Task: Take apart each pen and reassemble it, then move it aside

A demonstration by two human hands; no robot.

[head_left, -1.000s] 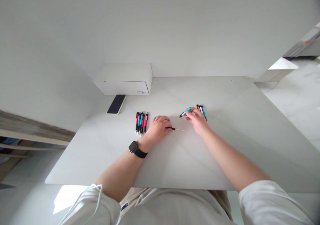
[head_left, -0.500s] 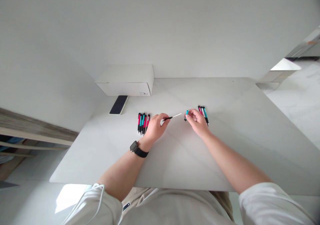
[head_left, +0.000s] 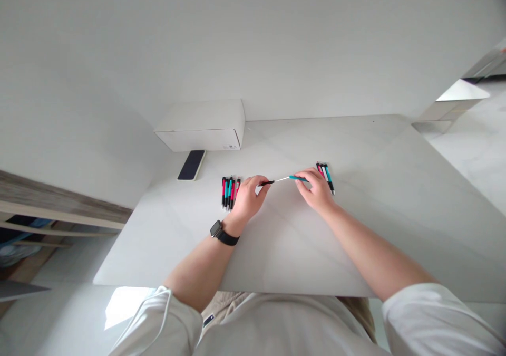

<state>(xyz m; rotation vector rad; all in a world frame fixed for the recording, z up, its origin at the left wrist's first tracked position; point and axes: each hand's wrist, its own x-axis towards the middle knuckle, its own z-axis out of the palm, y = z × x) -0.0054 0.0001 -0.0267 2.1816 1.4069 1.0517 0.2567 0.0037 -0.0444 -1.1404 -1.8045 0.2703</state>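
Observation:
My left hand (head_left: 251, 193) pinches the black lower part of a pen (head_left: 267, 183), and a thin white refill (head_left: 282, 179) sticks out of it to the right. In my right hand (head_left: 315, 190) is the teal pen barrel (head_left: 297, 178), turned sideways so that its open end meets the refill's tip. Whether the tip is inside the barrel I cannot tell. Beside my left hand lies a row of several red and teal pens (head_left: 228, 193). A smaller group of pens (head_left: 328, 176), red, white and teal, lies just beyond my right hand.
A white box (head_left: 201, 129) stands at the back left of the pale table (head_left: 272, 250), against the wall. In front of it lies a phone (head_left: 192, 165) with a dark screen. A watch (head_left: 223, 233) is on my left wrist.
My right hand has turned the teal barrel from upright to sideways and brought it to the refill's tip. My left hand keeps its hold. The view has shifted slightly.

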